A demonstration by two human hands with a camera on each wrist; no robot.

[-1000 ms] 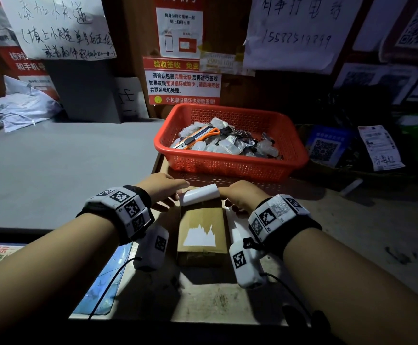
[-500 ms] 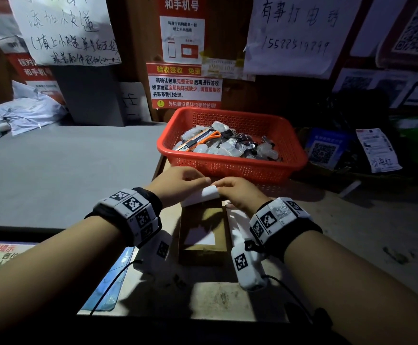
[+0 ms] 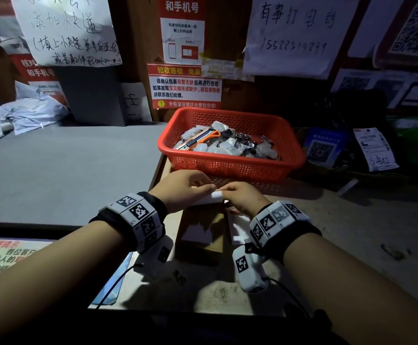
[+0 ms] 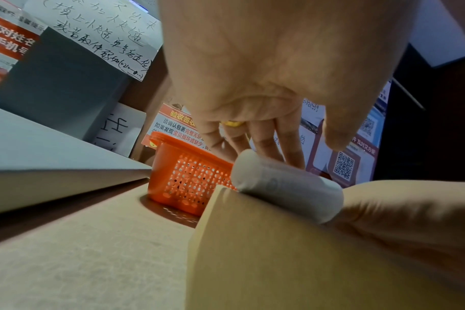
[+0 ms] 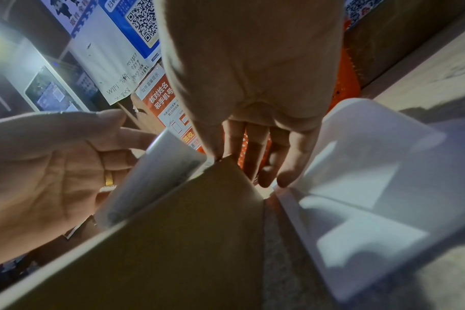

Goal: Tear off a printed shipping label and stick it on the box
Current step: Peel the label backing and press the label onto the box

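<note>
Label (image 3: 206, 197), white and curled into a loose roll, is lying along the far edge of the brown box (image 3: 201, 235), with both hands meeting over it. In the left wrist view the roll (image 4: 287, 186) is sitting on the box's far top corner (image 4: 279, 262). One left hand (image 3: 182, 189) is reaching across it palm down, fingers (image 4: 266, 144) stretched out fairly straight behind the roll and the thumb lying along its top; a yellow ring is showing on one finger. One right hand (image 3: 244, 199) is pressing at the roll's right end, fingers (image 5: 284, 159) hanging loosely extended past the box corner (image 5: 194, 220); whether its thumb is pinching the paper cannot be told. Neither hand is closed into a fist. Each wrist is wearing a band with black-and-white markers.

Just right of the box, one white sheet (image 5: 372, 188) is lying on the counter (image 3: 352, 232), its edge curling up.

Beyond the hands, one red mesh basket (image 3: 230, 168) is standing, holding a heap of small clear packets and one orange-handled cutter (image 3: 203, 138). Paper notices and QR code posters are covering the wall behind.
</note>
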